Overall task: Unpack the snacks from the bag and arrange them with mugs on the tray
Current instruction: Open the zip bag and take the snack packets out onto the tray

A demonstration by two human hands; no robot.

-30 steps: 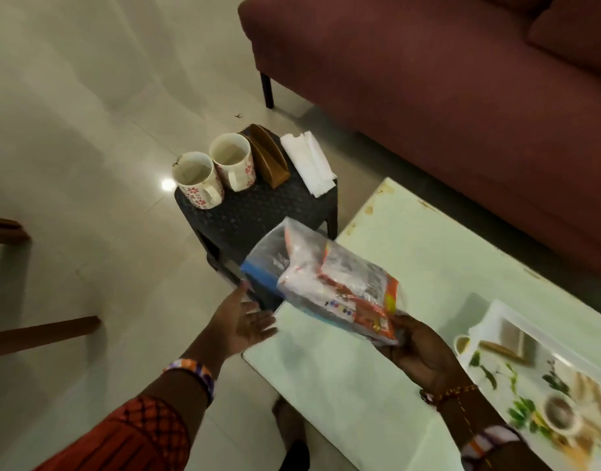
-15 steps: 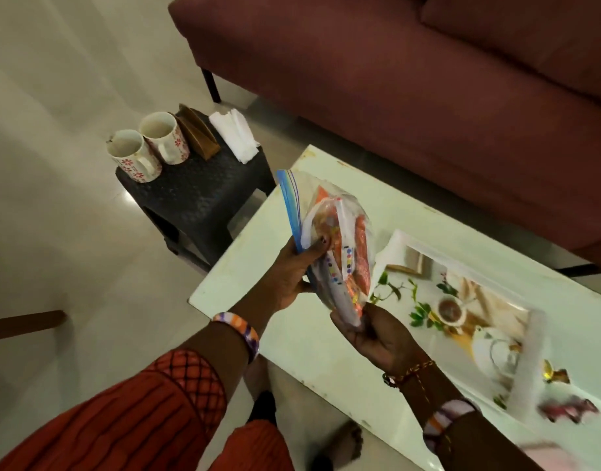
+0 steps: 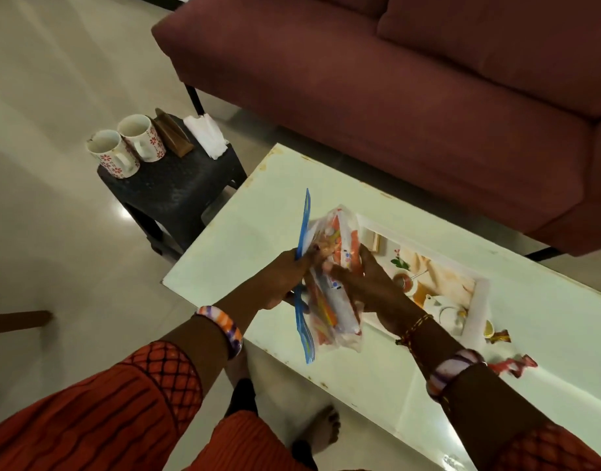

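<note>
Both hands held the clear bag point(image 3: 329, 300) up over the near part of the white table point(image 3: 377, 375). The left hand point(image 3: 280, 282) gripped the bag's blue zip edge from the left side, fingers closed around it. The right hand point(image 3: 367, 283) pressed on the other side, fingers closed on the plastic and the orange snack packs point(image 3: 343, 253) inside. So the bag sat between the two hands, squeezed from both sides. It stood on its thin edge, and its long side ran from near the person away toward the sofa point(image 3: 411, 96), with the blue strip on the left. Just past the hands, the picture tray point(image 3: 475, 300) lay flat on the table. Farther off to the left, two flowered mugs point(image 3: 129, 144) stood close together on a small black stool point(image 3: 176, 185).
</note>
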